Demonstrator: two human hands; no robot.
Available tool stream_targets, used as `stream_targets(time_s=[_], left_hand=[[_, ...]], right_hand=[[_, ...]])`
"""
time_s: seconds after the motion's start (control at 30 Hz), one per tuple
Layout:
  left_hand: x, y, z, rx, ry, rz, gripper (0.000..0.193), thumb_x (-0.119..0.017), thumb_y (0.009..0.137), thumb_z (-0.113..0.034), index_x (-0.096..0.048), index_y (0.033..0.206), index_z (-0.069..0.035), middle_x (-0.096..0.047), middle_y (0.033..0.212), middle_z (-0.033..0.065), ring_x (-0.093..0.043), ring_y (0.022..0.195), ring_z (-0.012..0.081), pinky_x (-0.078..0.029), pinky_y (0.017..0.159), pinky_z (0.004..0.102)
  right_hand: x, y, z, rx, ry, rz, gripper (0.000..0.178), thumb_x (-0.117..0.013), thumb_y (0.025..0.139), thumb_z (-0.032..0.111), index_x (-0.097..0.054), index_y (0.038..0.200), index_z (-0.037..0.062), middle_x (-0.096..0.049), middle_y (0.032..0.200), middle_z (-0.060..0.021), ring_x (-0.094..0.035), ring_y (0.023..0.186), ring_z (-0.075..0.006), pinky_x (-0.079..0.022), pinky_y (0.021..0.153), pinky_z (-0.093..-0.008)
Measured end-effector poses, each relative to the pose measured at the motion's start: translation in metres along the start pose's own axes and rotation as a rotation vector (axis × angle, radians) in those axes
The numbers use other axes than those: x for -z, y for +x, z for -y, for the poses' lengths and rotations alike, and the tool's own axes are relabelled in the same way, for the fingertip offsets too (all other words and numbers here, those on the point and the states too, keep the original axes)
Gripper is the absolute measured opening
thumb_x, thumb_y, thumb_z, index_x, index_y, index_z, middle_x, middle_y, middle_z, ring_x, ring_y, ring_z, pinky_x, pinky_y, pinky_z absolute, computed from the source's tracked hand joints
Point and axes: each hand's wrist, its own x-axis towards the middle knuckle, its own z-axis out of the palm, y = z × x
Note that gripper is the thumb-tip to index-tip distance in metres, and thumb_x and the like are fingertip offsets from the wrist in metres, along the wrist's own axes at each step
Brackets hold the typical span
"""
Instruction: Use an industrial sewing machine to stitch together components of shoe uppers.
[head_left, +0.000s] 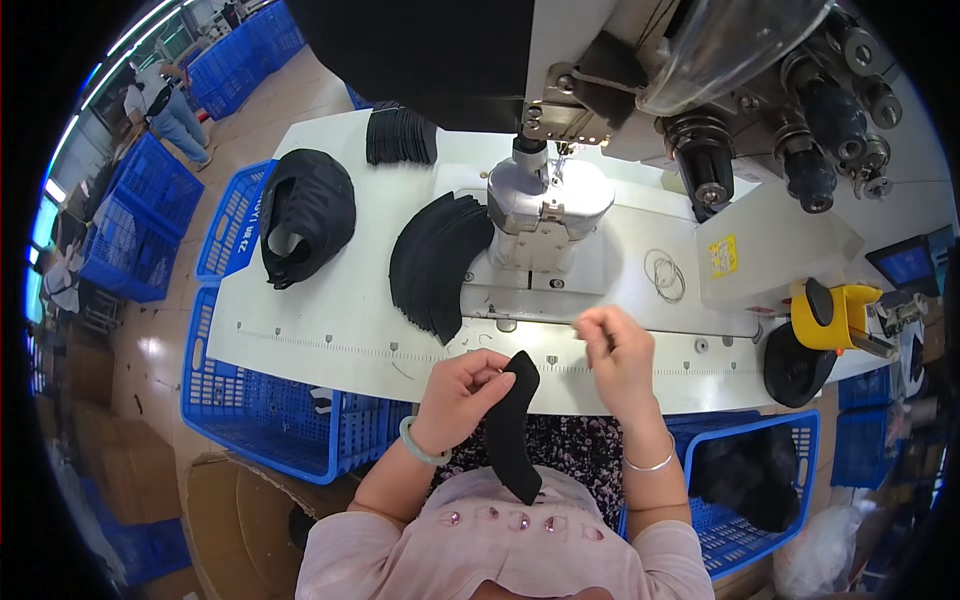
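My left hand (464,397) pinches a curved black fabric piece (512,430) near its upper end; the strip hangs down in front of my shirt. Over the table's front edge, my right hand (618,358) is raised with thumb and fingers drawn together, apart from the strip. Whether anything small is between those fingers cannot be seen. A fanned stack of similar black curved pieces (432,262) lies on the white table beyond my left hand. Right of that stack stands the sewing machine's metal post bed (545,225), under the machine head (565,120).
A black shoe upper or bag-like piece (308,215) and another black stack (400,137) lie on the left. Loose thread (664,276) rests at right, near a yellow tape dispenser (835,315). Blue crates (262,420) (750,540) flank my lap. A person (170,105) stands far left.
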Motion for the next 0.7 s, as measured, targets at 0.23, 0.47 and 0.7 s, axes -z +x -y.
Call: stream_targets(time_s=[0.23, 0.47, 0.7], left_hand=[[-0.008, 0.000, 0.003, -0.049, 0.058, -0.050, 0.014, -0.059, 0.091, -0.002, -0.061, 0.103, 0.005, -0.067, 0.079, 0.0014, -0.059, 0.070, 0.0029, -0.046, 0.061, 0.0171], [0.001, 0.003, 0.001, -0.147, 0.016, -0.125, 0.019, -0.056, 0.097, -0.012, -0.059, 0.110, 0.000, -0.065, 0.079, -0.0018, -0.048, 0.061, -0.0004, -0.035, 0.052, 0.0155], [-0.005, 0.001, 0.003, -0.204, -0.010, -0.170, 0.020, -0.056, 0.096, -0.011, -0.059, 0.112, 0.000, -0.066, 0.084, -0.0014, -0.049, 0.064, 0.0000, -0.036, 0.053, 0.0154]], right_hand=[[-0.013, -0.010, 0.024, 0.279, -0.074, 0.155, 0.013, -0.070, 0.077, -0.003, -0.063, 0.088, 0.0010, -0.059, 0.076, -0.0072, -0.057, 0.057, -0.0126, -0.046, 0.053, -0.0239], [0.002, -0.012, 0.028, -0.078, 0.205, 0.332, 0.009, -0.065, 0.082, 0.002, -0.065, 0.092, 0.0020, -0.056, 0.073, -0.0047, -0.050, 0.055, -0.0092, -0.042, 0.052, -0.0231], [-0.011, -0.027, 0.024, -0.117, 0.465, 0.404, 0.007, -0.065, 0.086, 0.004, -0.064, 0.092, 0.0009, -0.051, 0.076, -0.0004, -0.043, 0.058, -0.0061, -0.036, 0.054, -0.0217]])
